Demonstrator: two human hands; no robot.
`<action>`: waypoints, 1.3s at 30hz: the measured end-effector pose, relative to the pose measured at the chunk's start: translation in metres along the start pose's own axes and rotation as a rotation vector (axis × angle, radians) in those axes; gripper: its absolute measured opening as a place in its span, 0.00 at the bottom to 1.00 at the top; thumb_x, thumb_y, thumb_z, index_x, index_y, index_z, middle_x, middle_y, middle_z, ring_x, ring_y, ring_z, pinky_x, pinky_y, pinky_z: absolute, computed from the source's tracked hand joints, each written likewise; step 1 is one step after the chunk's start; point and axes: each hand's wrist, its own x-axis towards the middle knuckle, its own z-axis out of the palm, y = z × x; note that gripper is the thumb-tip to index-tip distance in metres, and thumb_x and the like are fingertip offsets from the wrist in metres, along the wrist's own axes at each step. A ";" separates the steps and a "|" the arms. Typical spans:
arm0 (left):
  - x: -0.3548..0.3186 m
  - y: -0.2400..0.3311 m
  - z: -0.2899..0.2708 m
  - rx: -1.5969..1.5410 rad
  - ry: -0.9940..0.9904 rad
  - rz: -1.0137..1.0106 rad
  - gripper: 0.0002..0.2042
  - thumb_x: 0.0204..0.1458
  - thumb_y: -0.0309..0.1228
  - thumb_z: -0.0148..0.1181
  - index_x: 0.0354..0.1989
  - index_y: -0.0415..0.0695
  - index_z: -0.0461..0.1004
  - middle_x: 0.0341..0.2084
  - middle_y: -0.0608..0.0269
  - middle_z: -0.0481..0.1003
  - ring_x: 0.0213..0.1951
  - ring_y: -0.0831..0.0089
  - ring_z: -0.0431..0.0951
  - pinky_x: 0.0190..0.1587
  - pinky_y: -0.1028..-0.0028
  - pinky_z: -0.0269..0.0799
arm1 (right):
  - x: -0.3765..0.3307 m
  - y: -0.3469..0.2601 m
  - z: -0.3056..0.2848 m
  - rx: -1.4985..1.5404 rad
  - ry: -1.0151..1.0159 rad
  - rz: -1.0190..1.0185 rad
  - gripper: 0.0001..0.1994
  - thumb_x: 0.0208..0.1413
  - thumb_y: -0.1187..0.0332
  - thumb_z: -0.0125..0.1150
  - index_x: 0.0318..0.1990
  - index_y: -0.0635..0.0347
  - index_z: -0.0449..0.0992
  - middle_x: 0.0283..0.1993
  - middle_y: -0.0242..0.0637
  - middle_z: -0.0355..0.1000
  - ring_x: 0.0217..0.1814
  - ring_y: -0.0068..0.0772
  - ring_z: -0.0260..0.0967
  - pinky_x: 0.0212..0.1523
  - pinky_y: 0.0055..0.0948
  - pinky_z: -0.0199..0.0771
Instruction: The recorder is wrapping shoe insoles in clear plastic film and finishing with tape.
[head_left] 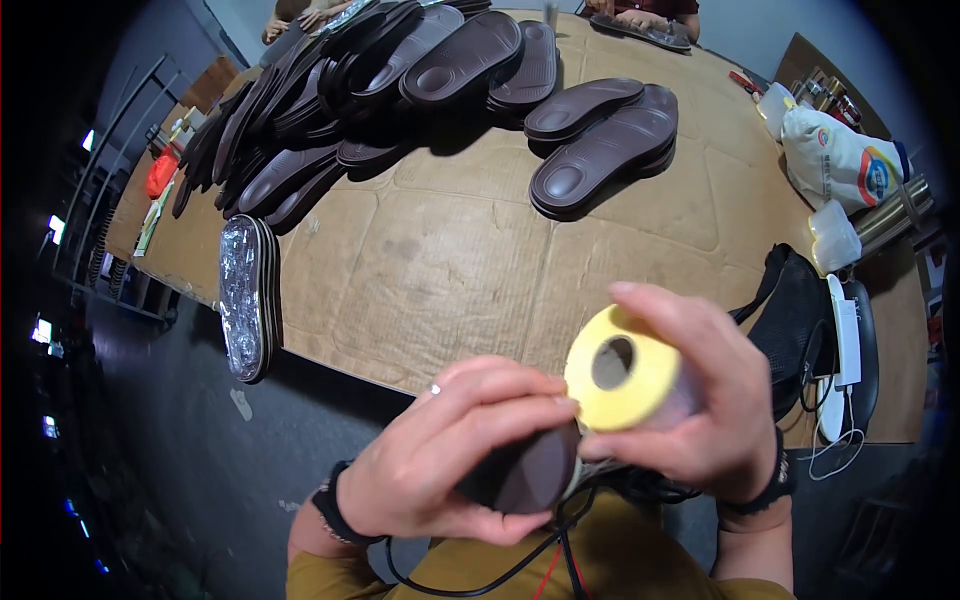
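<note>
In my right hand (pixel 715 390) is a yellow roll of tape (pixel 590 390), gripped around its outside with the hollow core facing the camera. My left hand (pixel 440 450) is wrapped around a dark brown shoe sole (pixel 543 472), mostly hidden by the fingers and pointing toward me. The left fingertips meet the near-left edge of the roll. Both hands are close together in front of my body, at the table's near edge. A stack of soles bound in clear film (pixel 242 295) lies at the table's left front edge.
A big heap of brown soles (pixel 290 110) covers the far left of the cardboard-topped table (pixel 430 270). Several soles (pixel 610 150) lie right of centre. A white bag (pixel 840 160), black mesh bag (pixel 795 310) and white power strip (pixel 845 330) line the right. Other people's hands (pixel 640 18) are across the table.
</note>
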 end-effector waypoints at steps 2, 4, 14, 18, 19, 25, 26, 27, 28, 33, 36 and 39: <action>0.014 0.006 -0.012 0.073 -0.008 0.191 0.30 0.42 0.40 0.84 0.53 0.39 0.81 0.51 0.52 0.81 0.49 0.55 0.81 0.55 0.60 0.79 | 0.002 -0.010 -0.013 -0.071 0.126 -0.196 0.51 0.30 0.46 0.90 0.62 0.68 0.75 0.50 0.46 0.78 0.49 0.41 0.79 0.50 0.36 0.79; 0.036 0.010 -0.022 0.141 -0.034 0.351 0.25 0.49 0.39 0.80 0.54 0.41 0.82 0.52 0.52 0.81 0.49 0.55 0.82 0.56 0.58 0.79 | -0.002 -0.024 -0.029 -0.162 0.215 -0.221 0.53 0.32 0.40 0.87 0.63 0.67 0.73 0.49 0.46 0.77 0.46 0.40 0.78 0.48 0.34 0.78; 0.045 -0.022 -0.002 0.079 0.082 0.374 0.35 0.52 0.43 0.75 0.64 0.34 0.72 0.63 0.43 0.72 0.64 0.46 0.74 0.65 0.53 0.72 | -0.003 -0.031 -0.036 -0.398 0.318 -0.143 0.47 0.39 0.43 0.87 0.60 0.70 0.73 0.49 0.49 0.75 0.48 0.48 0.78 0.49 0.39 0.79; 0.046 -0.012 0.013 0.048 0.254 0.295 0.33 0.43 0.38 0.77 0.59 0.37 0.76 0.63 0.43 0.73 0.66 0.47 0.74 0.68 0.49 0.69 | 0.001 -0.036 -0.037 -0.416 0.329 -0.200 0.41 0.43 0.50 0.86 0.58 0.68 0.73 0.49 0.48 0.76 0.46 0.53 0.76 0.47 0.44 0.78; 0.047 -0.010 0.015 0.052 0.256 0.298 0.33 0.43 0.38 0.77 0.59 0.37 0.76 0.63 0.43 0.73 0.66 0.47 0.74 0.68 0.49 0.69 | 0.001 -0.033 -0.035 -0.363 0.318 -0.204 0.41 0.44 0.50 0.85 0.59 0.68 0.72 0.50 0.49 0.75 0.47 0.54 0.77 0.47 0.45 0.79; 0.041 -0.014 0.021 0.010 0.349 0.264 0.32 0.41 0.35 0.77 0.58 0.39 0.77 0.57 0.47 0.79 0.65 0.49 0.77 0.72 0.46 0.62 | 0.007 -0.032 -0.040 -0.219 0.171 -0.136 0.44 0.46 0.48 0.83 0.64 0.67 0.68 0.51 0.50 0.74 0.49 0.55 0.77 0.50 0.43 0.79; 0.043 -0.014 0.021 -0.011 0.345 0.272 0.33 0.40 0.34 0.77 0.58 0.38 0.77 0.57 0.47 0.80 0.64 0.50 0.77 0.72 0.46 0.63 | 0.006 -0.032 -0.044 -0.189 0.145 -0.157 0.45 0.45 0.49 0.84 0.64 0.67 0.67 0.51 0.49 0.74 0.49 0.55 0.77 0.50 0.43 0.79; 0.041 -0.015 0.020 -0.004 0.346 0.270 0.33 0.40 0.34 0.77 0.58 0.38 0.77 0.57 0.47 0.80 0.64 0.50 0.77 0.72 0.46 0.63 | 0.008 -0.029 -0.046 -0.144 0.113 -0.186 0.45 0.45 0.50 0.84 0.65 0.66 0.67 0.51 0.49 0.74 0.48 0.55 0.77 0.51 0.43 0.79; 0.038 -0.017 0.019 -0.016 0.349 0.268 0.33 0.39 0.34 0.77 0.58 0.38 0.77 0.56 0.48 0.80 0.63 0.51 0.78 0.72 0.46 0.63 | 0.008 -0.027 -0.048 -0.138 0.115 -0.190 0.45 0.45 0.50 0.84 0.65 0.66 0.67 0.51 0.49 0.74 0.48 0.55 0.77 0.51 0.43 0.79; 0.035 -0.018 0.017 -0.043 0.367 0.258 0.34 0.36 0.32 0.77 0.57 0.37 0.78 0.55 0.48 0.81 0.60 0.52 0.80 0.71 0.46 0.64 | 0.010 -0.031 -0.059 -0.180 0.141 -0.241 0.41 0.45 0.54 0.84 0.64 0.63 0.72 0.50 0.49 0.75 0.46 0.54 0.78 0.47 0.42 0.80; 0.036 -0.020 0.018 -0.046 0.348 0.282 0.35 0.35 0.33 0.77 0.58 0.36 0.79 0.54 0.48 0.81 0.60 0.54 0.81 0.71 0.47 0.65 | 0.013 -0.025 -0.048 -0.238 0.266 -0.207 0.41 0.44 0.50 0.84 0.61 0.65 0.74 0.49 0.47 0.76 0.48 0.50 0.78 0.48 0.40 0.78; 0.036 -0.019 0.019 -0.027 0.332 0.273 0.35 0.36 0.34 0.77 0.58 0.36 0.79 0.55 0.48 0.81 0.60 0.54 0.80 0.70 0.47 0.65 | 0.013 -0.022 -0.045 -0.275 0.341 -0.160 0.44 0.41 0.45 0.85 0.60 0.67 0.75 0.49 0.46 0.76 0.50 0.48 0.77 0.52 0.39 0.77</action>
